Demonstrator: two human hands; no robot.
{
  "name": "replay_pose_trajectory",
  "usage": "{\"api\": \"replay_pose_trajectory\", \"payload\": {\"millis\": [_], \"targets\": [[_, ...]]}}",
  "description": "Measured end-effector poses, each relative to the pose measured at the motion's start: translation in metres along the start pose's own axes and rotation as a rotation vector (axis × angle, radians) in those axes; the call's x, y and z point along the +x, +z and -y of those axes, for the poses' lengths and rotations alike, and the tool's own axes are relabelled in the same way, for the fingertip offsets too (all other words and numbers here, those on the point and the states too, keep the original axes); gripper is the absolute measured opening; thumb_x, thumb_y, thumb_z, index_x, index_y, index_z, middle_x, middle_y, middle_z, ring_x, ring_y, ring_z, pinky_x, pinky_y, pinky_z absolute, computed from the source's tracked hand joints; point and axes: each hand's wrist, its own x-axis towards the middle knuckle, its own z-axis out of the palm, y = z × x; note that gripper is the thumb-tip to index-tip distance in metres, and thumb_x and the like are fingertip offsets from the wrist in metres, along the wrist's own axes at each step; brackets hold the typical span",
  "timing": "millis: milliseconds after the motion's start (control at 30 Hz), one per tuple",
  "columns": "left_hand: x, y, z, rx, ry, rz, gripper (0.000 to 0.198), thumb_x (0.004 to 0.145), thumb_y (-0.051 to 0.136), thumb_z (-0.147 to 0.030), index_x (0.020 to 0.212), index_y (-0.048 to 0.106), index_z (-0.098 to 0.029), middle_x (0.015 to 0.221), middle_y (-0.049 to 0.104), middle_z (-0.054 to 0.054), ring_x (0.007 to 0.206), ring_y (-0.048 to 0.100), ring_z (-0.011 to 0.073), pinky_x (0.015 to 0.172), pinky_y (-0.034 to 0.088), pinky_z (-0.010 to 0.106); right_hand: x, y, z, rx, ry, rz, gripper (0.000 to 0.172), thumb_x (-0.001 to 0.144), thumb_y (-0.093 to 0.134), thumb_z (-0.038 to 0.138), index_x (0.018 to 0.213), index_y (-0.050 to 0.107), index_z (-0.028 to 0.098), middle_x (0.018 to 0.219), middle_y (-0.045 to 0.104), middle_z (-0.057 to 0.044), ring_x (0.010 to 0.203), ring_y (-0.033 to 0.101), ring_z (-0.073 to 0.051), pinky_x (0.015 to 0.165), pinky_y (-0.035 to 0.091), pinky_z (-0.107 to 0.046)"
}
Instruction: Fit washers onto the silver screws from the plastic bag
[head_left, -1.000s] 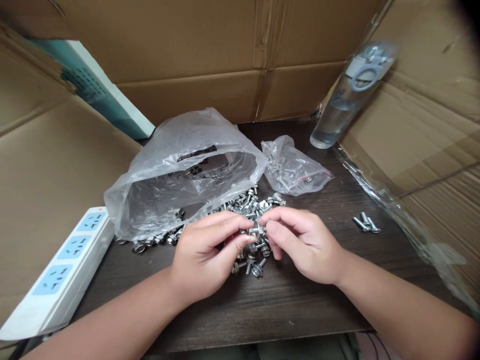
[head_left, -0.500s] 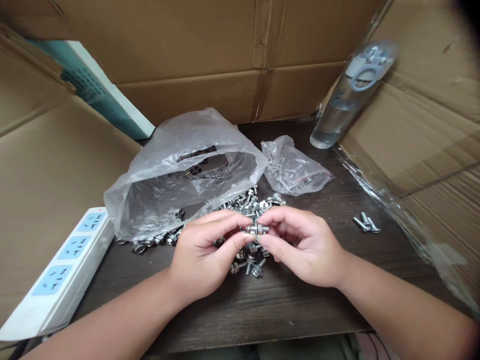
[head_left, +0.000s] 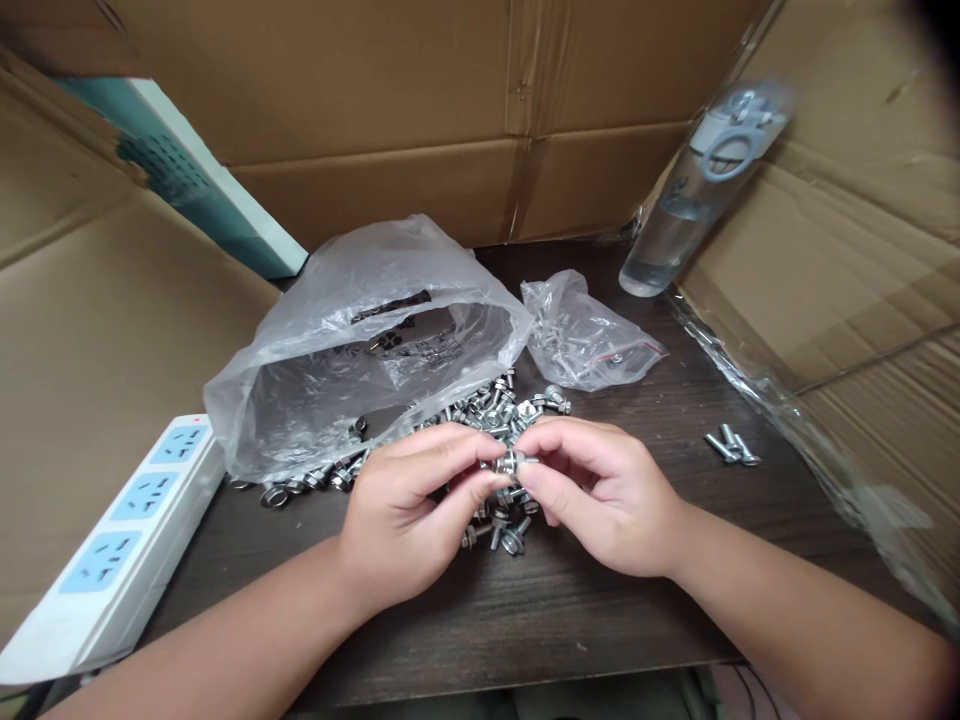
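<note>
Two hands at work: your left hand and right hand both pinch one washered bolt between their fingertips, above the heap of bolts at mid-table. Your step appears to be working this single bolt; the next move calls for a steady pinch.

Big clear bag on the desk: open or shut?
Open: the clear plastic bag lies on its side with its mouth gaping, and bolts with washers sit heaped on the dark wood desk right at its lip.
</note>
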Motion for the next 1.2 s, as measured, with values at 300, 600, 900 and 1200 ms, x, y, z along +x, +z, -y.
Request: {"api": "replay_pose_trajectory", "payload": {"millis": [300, 600, 900, 1200], "targets": [[0.0003, -0.0002, -0.0017, 0.018, 0.048, 0.028, 0.018, 0.081, 0.067, -0.006, 0.094, 0.07, -0.018, 0.081, 0.072, 0.004, 0.07, 0.068, 0.0122, 0.067, 0.055, 0.02, 0.0038, -0.0019, -0.0012, 0.012, 0.102, 0.107, 0.043, 0.1, 0.041, 0.03, 0.06, 0.051, 0.016, 0.053, 0.052, 0.0, 0.052, 0.05, -0.011, 0.057, 0.041, -0.027], [0.0019, -0.0011, -0.0027, -0.039, -0.193, -0.046, 0.009, 0.08, 0.071, -0.015, 0.088, 0.073, -0.017, 0.078, 0.072, 0.002, 0.065, 0.065, 0.0106, 0.059, 0.053, 0.018, -0.0023, 0.0001, -0.0004, 0.187, 0.064, -0.008, 0.014, 0.091, 0.057, 0.017, 0.104, 0.057, 0.015, 0.066, 0.055, 0.002, 0.051, 0.053, -0.008, 0.048, 0.045, -0.021], [0.0027, 0.0012, -0.0022, -0.118, -0.194, -0.019, 0.012, 0.08, 0.072, -0.015, 0.09, 0.075, -0.019, 0.08, 0.074, 0.002, 0.068, 0.068, 0.0127, 0.061, 0.056, 0.02, -0.001, 0.0034, -0.0035, 0.133, 0.045, -0.043, 0.007, 0.088, 0.061, 0.017, 0.095, 0.061, 0.015, 0.074, 0.059, -0.001, 0.055, 0.054, -0.008, 0.047, 0.045, -0.02], [0.001, 0.0012, -0.0014, -0.017, -0.054, -0.022, 0.017, 0.078, 0.072, -0.011, 0.093, 0.075, -0.02, 0.082, 0.075, 0.003, 0.071, 0.07, 0.0134, 0.064, 0.057, 0.02, 0.0039, -0.0021, 0.0011, -0.01, 0.03, 0.077, 0.036, 0.096, 0.048, 0.023, 0.061, 0.053, 0.016, 0.056, 0.051, 0.001, 0.054, 0.048, -0.01, 0.056, 0.041, -0.026]]}}
